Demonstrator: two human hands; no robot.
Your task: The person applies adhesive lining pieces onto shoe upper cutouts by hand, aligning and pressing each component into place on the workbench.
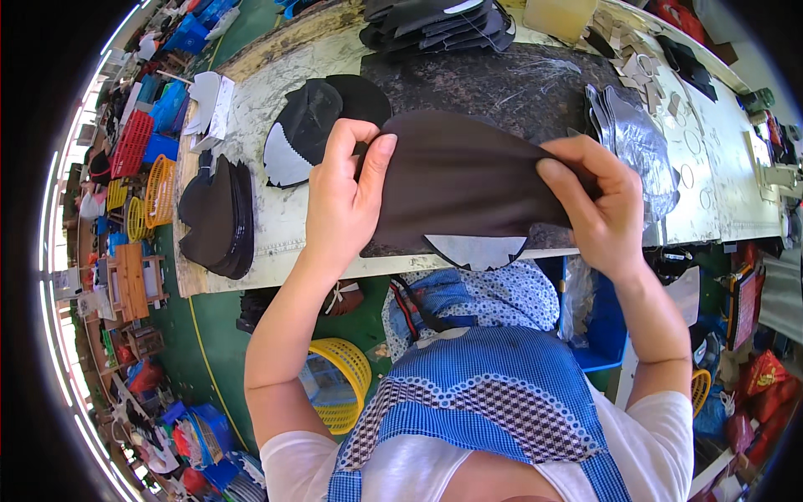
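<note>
A dark brown, leather-like cut piece (456, 171) is stretched between my two hands above the worktable (284, 226). My left hand (345, 197) pinches its left edge between thumb and fingers. The right edge is gripped by my right hand (600, 197), thumb against fingers, with folds running across the material from there. A pale grey patch (477, 249) with a notched dark rim shows at the piece's lower edge. Just beyond my left hand lie overlapping black cut pieces (314, 117), one with a light patch. Part of the dark work mat (527, 88) is hidden behind the held piece.
Stacked dark pieces (219, 217) sit at the table's left end, with another stack (435, 27) at the back. Grey pieces (631, 142) lie right, near scraps (642, 74) and a yellowish block (559, 17). A yellow basket (355, 376) and blue bin (604, 356) stand below.
</note>
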